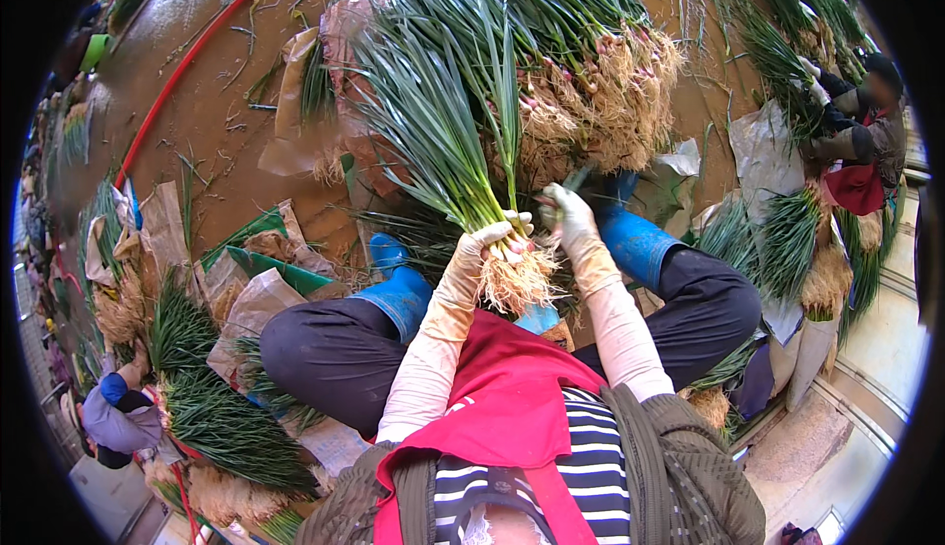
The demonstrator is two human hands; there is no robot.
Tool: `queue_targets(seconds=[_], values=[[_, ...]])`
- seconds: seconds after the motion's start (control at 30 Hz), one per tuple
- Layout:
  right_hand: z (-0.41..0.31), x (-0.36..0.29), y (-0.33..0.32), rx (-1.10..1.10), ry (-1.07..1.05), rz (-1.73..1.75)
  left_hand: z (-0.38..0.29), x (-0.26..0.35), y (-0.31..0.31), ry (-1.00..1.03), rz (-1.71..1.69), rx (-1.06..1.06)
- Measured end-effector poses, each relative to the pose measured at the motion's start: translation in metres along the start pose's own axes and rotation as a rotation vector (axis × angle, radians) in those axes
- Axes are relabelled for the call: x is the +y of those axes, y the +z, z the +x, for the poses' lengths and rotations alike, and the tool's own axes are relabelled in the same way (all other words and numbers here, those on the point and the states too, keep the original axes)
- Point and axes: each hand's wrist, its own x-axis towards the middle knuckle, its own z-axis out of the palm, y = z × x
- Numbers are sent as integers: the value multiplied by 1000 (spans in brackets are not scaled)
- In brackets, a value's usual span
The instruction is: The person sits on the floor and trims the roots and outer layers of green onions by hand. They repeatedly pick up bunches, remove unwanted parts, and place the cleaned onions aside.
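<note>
My left hand (493, 238), in a pale, soiled glove, is closed around a bunch of leafy allium plants (461, 183), either green garlic or scallions. Their long green leaves point away from me. Reddish-white bulbs and tangled fibrous roots (519, 283) hang toward my lap. Just right of the bunch is my gloved right hand (572, 216), apart from the bulbs, its fingers curled. A blurred, dark bluish-green shape is at its fingertips; whether it is held is unclear. Beyond both hands lies a large heap of the same plants (590, 94), roots to the right and toward me.
Blue rubber boots (635, 246) flank the work. A red hose (199, 50) crosses the wet brown floor (221, 109). Sacking and sheets (258, 301) lie left, beside more bundled plants (221, 419). One person (860, 124) sits at right among bundles (794, 231); another (122, 412) is at left.
</note>
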Motion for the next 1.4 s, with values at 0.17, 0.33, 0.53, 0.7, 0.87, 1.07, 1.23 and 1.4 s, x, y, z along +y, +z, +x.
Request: queue_targets(seconds=[0.17, 0.33, 0.53, 0.7, 0.87, 1.07, 1.23, 1.4], values=[[-14, -33, 75, -457, 112, 117, -7, 2, 8, -99, -125, 17], [-32, -29, 93, -237, -26, -41, -13, 5, 10, -134, -251, 79], [-18, -2, 90, -106, 208, 105, -11, 3, 4, -151, -217, 74], [1, 5, 86, 123, -312, -654, -4, -7, -3, -93, -143, 100], [12, 19, 59, 250, -531, -1056, -3, -5, 4, -217, -88, 233], [-23, 22, -26, -306, 73, -2149, -32, 32, 37, 30, -369, -42], [-28, -35, 6, -144, -366, -2023, -26, 41, 37, 194, -475, 50], [61, -141, 102, 321, -1005, -1596, -11, 19, 22, 61, -513, 152]])
